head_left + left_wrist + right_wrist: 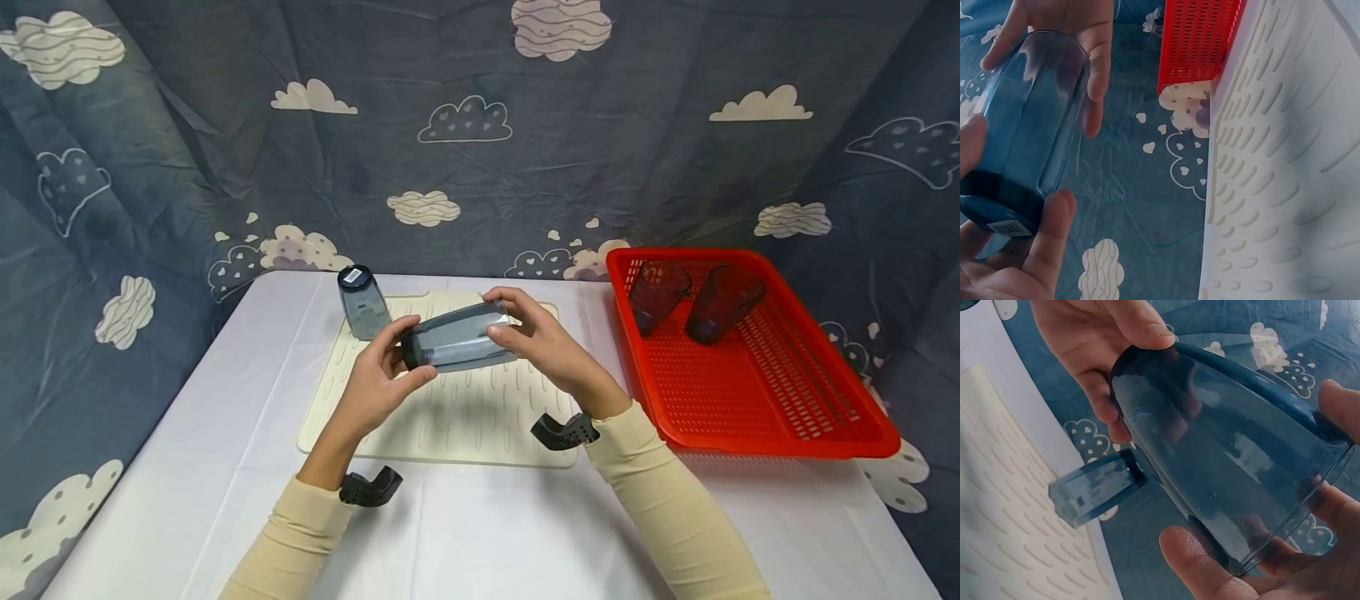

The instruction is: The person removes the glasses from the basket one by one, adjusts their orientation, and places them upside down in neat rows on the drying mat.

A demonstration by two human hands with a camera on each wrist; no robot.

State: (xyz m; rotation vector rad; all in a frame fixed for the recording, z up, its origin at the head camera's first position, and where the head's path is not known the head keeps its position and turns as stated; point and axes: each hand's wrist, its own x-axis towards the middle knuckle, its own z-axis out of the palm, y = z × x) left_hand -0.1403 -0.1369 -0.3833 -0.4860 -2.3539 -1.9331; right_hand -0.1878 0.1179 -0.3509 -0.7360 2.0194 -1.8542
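Above the drying mat, both hands hold a blue-tinted drinking glass (461, 337) on its side. My left hand (382, 371) grips its dark, thick base, which bears a barcode sticker in the left wrist view. At the rim end, my right hand (543, 342) pinches the glass between thumb and fingers. A second blue glass (363, 304) stands upside down at the mat's back left corner, its labelled base up. Beneath the hands lies the cream drying mat (465, 433) with raised ridges.
On the right sits a red perforated basket (780, 417). Two glasses lean inside it, one glass (656, 296) at the back left and another glass (723, 304) beside it. A white cloth covers the table (465, 533); a cloud-patterned curtain (465, 167) hangs behind.
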